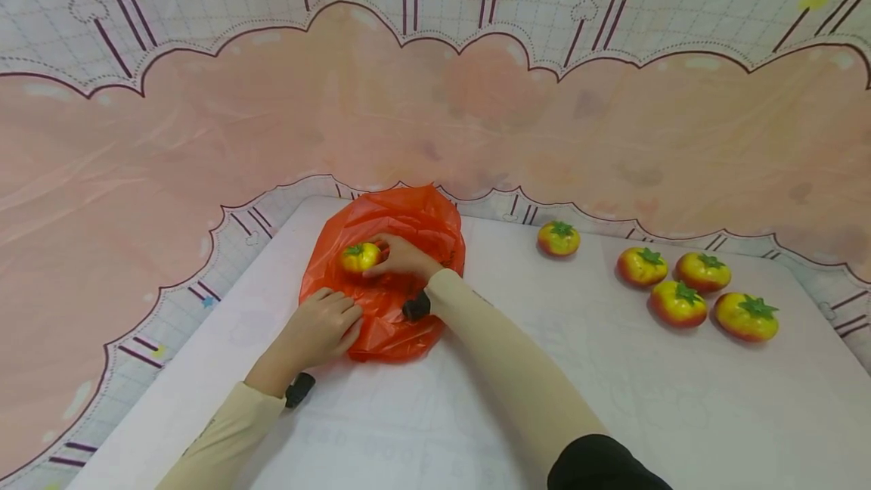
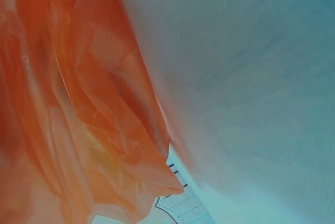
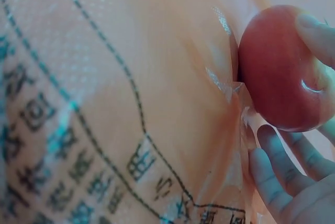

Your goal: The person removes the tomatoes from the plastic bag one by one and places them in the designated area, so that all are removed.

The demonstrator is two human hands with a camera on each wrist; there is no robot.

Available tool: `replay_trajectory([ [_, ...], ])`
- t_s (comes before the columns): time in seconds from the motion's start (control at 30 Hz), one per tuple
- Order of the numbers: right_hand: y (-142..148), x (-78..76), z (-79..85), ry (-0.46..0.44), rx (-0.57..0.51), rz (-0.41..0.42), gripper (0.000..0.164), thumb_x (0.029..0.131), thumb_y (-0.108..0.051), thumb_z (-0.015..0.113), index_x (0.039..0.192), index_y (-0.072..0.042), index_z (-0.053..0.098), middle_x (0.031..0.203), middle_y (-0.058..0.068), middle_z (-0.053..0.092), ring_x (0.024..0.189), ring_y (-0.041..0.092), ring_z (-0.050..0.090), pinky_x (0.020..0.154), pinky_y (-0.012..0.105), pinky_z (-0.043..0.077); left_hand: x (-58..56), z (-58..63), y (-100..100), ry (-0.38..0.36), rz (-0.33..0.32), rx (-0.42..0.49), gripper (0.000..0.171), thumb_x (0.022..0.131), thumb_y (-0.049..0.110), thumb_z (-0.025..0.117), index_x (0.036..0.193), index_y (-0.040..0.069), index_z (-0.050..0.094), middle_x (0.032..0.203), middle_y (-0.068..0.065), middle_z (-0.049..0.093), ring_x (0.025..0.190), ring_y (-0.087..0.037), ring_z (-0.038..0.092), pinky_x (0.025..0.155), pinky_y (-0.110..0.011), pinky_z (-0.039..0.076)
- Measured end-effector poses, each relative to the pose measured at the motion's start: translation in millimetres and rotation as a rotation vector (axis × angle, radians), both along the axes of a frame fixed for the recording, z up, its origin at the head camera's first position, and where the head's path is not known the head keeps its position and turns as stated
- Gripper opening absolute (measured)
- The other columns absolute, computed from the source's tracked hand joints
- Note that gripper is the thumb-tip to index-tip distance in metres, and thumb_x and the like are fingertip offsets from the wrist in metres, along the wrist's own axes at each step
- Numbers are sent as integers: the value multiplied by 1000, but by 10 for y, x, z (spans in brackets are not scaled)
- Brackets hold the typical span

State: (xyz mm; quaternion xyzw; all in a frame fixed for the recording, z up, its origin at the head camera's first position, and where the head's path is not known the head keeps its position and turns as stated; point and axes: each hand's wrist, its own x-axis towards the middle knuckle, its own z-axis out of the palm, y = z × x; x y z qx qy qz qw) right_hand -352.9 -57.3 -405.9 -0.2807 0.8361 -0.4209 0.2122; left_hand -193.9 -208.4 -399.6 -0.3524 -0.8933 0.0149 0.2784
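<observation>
In the head view, an orange-red plastic bag [image 1: 401, 335] lies crumpled on the table. My right hand [image 1: 401, 257] is over the bag, holding a yellow and red persimmon [image 1: 361, 257] with a green leafy top. The right wrist view shows the persimmon's [image 3: 280, 72] red side, with the thumb on it and the other fingers beside the bag film [image 3: 172, 77]. At the bag's near left edge, my left hand [image 1: 323, 327] grips the plastic with curled fingers. Only bag folds [image 2: 89, 93] fill the left side of the left wrist view; the left fingers are hidden there.
A single persimmon [image 1: 559, 239] sits to the right of the bag, toward the back. Several more persimmons [image 1: 679, 304] are grouped farther right. The white table [image 1: 544, 339] ends at a patterned cloth backdrop [image 1: 476, 127] behind.
</observation>
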Motion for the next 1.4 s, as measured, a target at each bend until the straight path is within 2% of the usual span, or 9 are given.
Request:
replay_trajectory([
  [0.6, 60, -90, 8, -27, 6, -16, 62, 79, -31, 74, 131, -16, 46, 133, 4, 51, 121, 21, 48, 102, 37, 45, -9, -11, 6, 18, 1, -7, 20, 71, 21, 78, 82, 8, 69, 77, -5, 71, 69, -18, 62, 72, -33, 52],
  [1.13, 83, -99, 11, -7, 41, -4, 60, 79, -30, 74, 130, -14, 47, 135, 7, 50, 124, 23, 47, 105, 38, 42, 0, -61, 1, 12, 6, 1, 20, 71, 22, 78, 84, 8, 71, 78, -4, 71, 71, -19, 62, 73, -34, 52],
  [1.4, 113, -98, 22, -48, 31, 2, 63, 79, -28, 74, 135, -16, 46, 140, 5, 50, 129, 23, 46, 105, 38, 42, 10, -64, 4, 11, 14, -4, 21, 71, 22, 78, 85, 8, 71, 79, -5, 72, 71, -19, 63, 73, -33, 53],
])
